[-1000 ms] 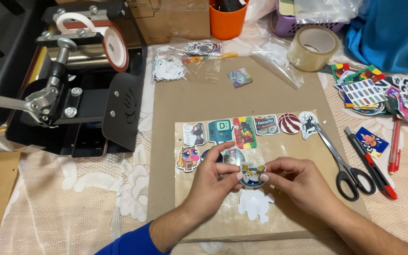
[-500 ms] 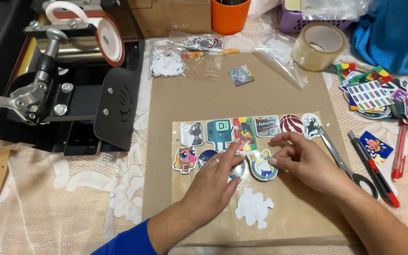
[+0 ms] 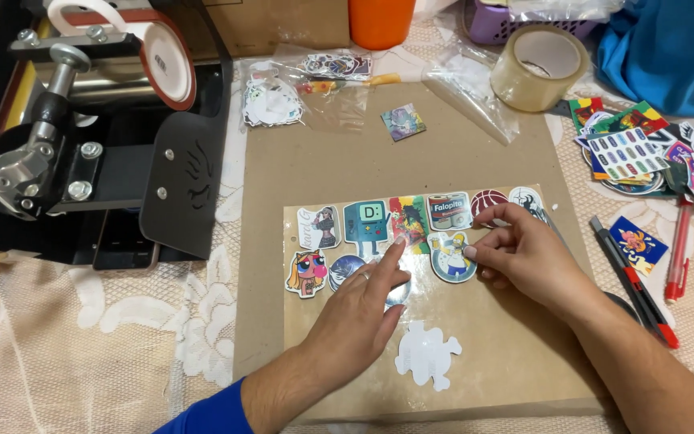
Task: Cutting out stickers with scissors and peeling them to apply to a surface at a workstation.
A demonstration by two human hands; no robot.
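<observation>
A clear sheet [image 3: 483, 321] lies on a brown board [image 3: 323, 161] and carries two rows of colourful cartoon stickers. My left hand [image 3: 363, 309] rests flat on the sheet, index finger stretched toward the stickers of the upper row, palm over a round blue sticker [image 3: 345, 269]. My right hand [image 3: 524, 253] touches the right edge of a cartoon-figure sticker [image 3: 451, 257] with its fingertips, pressing it onto the sheet. A white cut-out backing paper [image 3: 427, 354] lies below the hands.
A black mug heat press [image 3: 98, 128] stands at the left. Bagged stickers [image 3: 299, 88], an orange cup [image 3: 381, 20], a tape roll [image 3: 541, 64] and a blue cloth [image 3: 668, 48] are at the back. Loose stickers [image 3: 652, 153], red pens [image 3: 676, 249] and scissors lie at the right.
The cartoon-figure sticker went from being held between both hands to lying on the sheet in the lower row. My left hand let go and now lies flat.
</observation>
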